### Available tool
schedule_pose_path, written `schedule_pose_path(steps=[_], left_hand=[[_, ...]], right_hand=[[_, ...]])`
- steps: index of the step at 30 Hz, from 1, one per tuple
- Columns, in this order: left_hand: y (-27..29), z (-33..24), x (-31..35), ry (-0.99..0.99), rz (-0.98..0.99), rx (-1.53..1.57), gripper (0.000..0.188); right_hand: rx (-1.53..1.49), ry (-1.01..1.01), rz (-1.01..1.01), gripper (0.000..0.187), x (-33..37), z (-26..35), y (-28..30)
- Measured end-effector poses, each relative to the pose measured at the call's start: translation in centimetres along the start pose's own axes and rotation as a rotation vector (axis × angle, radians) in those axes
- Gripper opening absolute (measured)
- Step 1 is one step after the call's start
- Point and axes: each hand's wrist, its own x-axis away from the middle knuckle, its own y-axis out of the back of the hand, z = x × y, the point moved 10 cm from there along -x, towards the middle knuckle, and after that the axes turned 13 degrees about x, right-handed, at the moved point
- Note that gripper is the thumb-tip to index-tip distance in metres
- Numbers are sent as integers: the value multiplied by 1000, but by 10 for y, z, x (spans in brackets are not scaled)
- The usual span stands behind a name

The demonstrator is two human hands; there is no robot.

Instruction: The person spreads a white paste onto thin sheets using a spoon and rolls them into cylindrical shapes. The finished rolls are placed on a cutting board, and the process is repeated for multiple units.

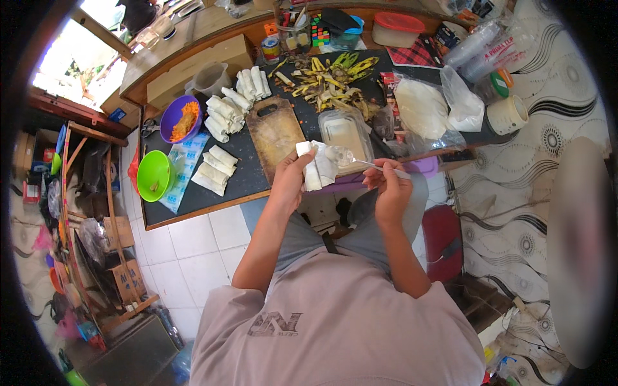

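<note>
My left hand (291,180) grips a partly rolled white spring roll (313,175), its loose wrapper flap spread to the right. In my right hand (391,193) is a spoon (367,162), its bowl at the flap's upper right edge with something pale on it. Just behind stands a clear plastic container (368,138) with pale contents. A worn wooden cutting board (273,132) lies left of it. Finished white rolls (225,116) are piled beyond the board's left side, and several more rolls (215,170) lie nearer on the dark tabletop.
At left are a purple bowl (168,128) of orange shreds and a green bowl (154,164). Banana peels (338,77) are heaped at the back. A bag of pale round wrappers (420,106) lies right, beside a white tub (508,116). A red chair (442,235) stands right.
</note>
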Motion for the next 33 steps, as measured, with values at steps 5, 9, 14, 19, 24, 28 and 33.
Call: schedule_pose_path(steps=[5, 9, 14, 19, 24, 28, 33], left_hand=[[-24, -7, 15, 18, 48, 177, 25], [-26, -10, 23, 21, 88, 188, 27], [-22, -12, 30, 22, 45, 146, 28], [-19, -17, 32, -18, 33, 140, 24], [-14, -15, 33, -7, 49, 33, 23], [-24, -17, 40, 2, 119, 23, 28], [-28, -22, 48, -13, 112, 83, 29]], right_hand=[[-24, 17, 24, 23, 2, 5, -1], [-17, 47, -6, 23, 2, 10, 1], [-30, 79, -33, 23, 1, 16, 7], [-22, 116, 37, 23, 11, 29, 1], [7, 163, 79, 23, 18, 33, -6], [23, 161, 81, 23, 14, 30, -7], [22, 151, 31, 22, 6, 26, -2]])
